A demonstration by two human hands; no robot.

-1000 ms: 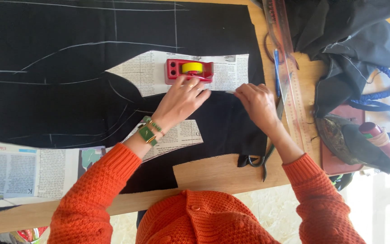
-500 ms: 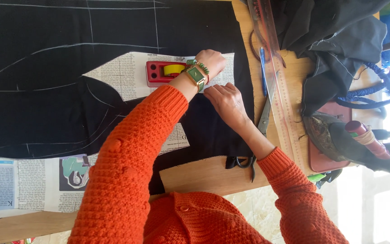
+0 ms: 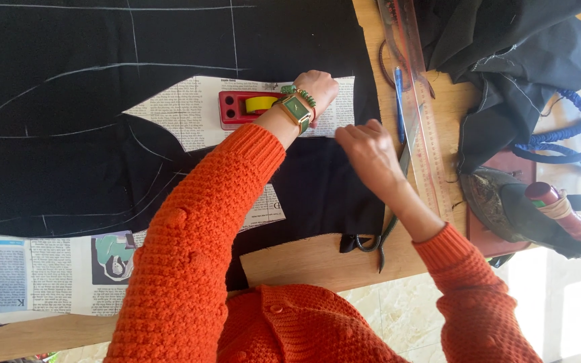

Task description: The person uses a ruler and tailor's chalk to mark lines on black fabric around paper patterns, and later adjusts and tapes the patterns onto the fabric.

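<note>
Black fabric [image 3: 68, 154] with white chalk lines covers a wooden table [image 3: 304, 259]. A newspaper pattern piece [image 3: 189, 111] lies on it, weighted by a red tape dispenser [image 3: 240, 107] with a yellow roll. My left hand [image 3: 317, 87], with a green watch and bead bracelet on the wrist, presses flat on the right end of the pattern piece. My right hand [image 3: 364, 151] rests on the black fabric just below the paper's edge, fingers curled as if pinching something small; what it holds is hidden.
Scissors [image 3: 381, 232], a blue pen [image 3: 399, 101] and a long clear ruler [image 3: 418, 107] lie along the fabric's right edge. More dark cloth [image 3: 506, 60], an iron [image 3: 519, 208] and blue cord [image 3: 573, 128] sit at the right. Newspaper sheets [image 3: 48, 272] lie at lower left.
My left arm has reached across from the lower side of the pattern to press its right end. The right hand stays at the paper's lower edge. The view has shifted a little.
</note>
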